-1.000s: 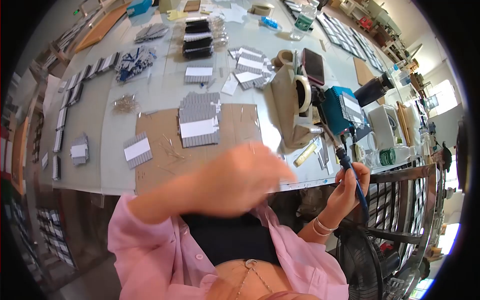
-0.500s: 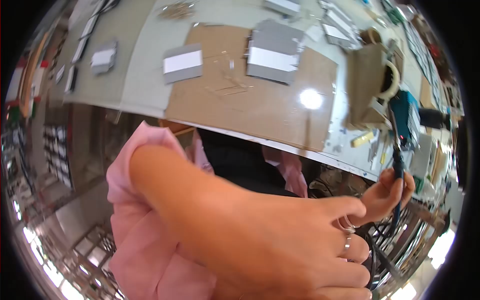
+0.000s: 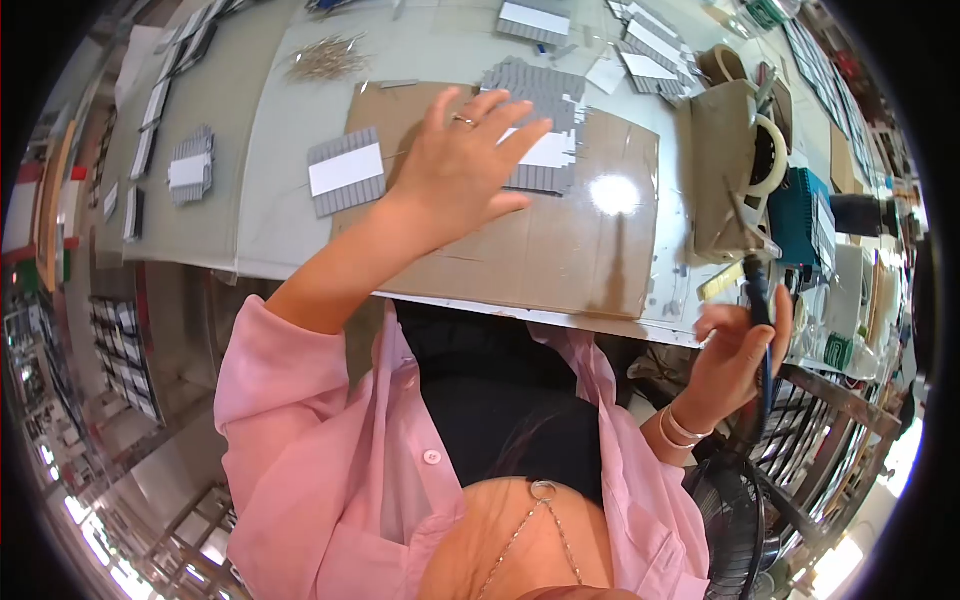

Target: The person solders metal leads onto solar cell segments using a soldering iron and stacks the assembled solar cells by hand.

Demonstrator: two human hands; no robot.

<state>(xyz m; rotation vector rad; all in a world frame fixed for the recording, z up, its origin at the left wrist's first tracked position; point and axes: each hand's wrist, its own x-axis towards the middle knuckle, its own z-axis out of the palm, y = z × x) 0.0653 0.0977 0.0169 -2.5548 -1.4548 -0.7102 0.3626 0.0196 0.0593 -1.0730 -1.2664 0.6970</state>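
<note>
My left hand (image 3: pixel 465 150), fingers spread, is over the brown cardboard sheet (image 3: pixel 570 265). Its fingertips overlap a stack of grey strips with a white band (image 3: pixel 545 150); I cannot tell whether they touch it. Left of this hand lies a smaller grey-and-white striped piece (image 3: pixel 346 172), partly on the cardboard. At the table's right front edge, my right hand (image 3: pixel 745 345) grips a slim dark pen-like tool with a thin metal tip and a cable, which looks like a soldering iron (image 3: pixel 757 290). Its tip points up past the box-shaped holder (image 3: pixel 722 170).
A pile of thin wire pieces (image 3: pixel 328 60) lies at the back left. More striped pieces (image 3: pixel 655 50) are at the back right. Beside the holder are a tape roll (image 3: pixel 768 158), a teal box (image 3: pixel 800 215) and a yellow-handled tool (image 3: pixel 722 282). A black fan (image 3: pixel 722 505) stands below right.
My left hand has swung from close to the camera, near my right hand, out over the cardboard, and its fingers have spread. My right hand, still holding the iron, has shifted slightly left.
</note>
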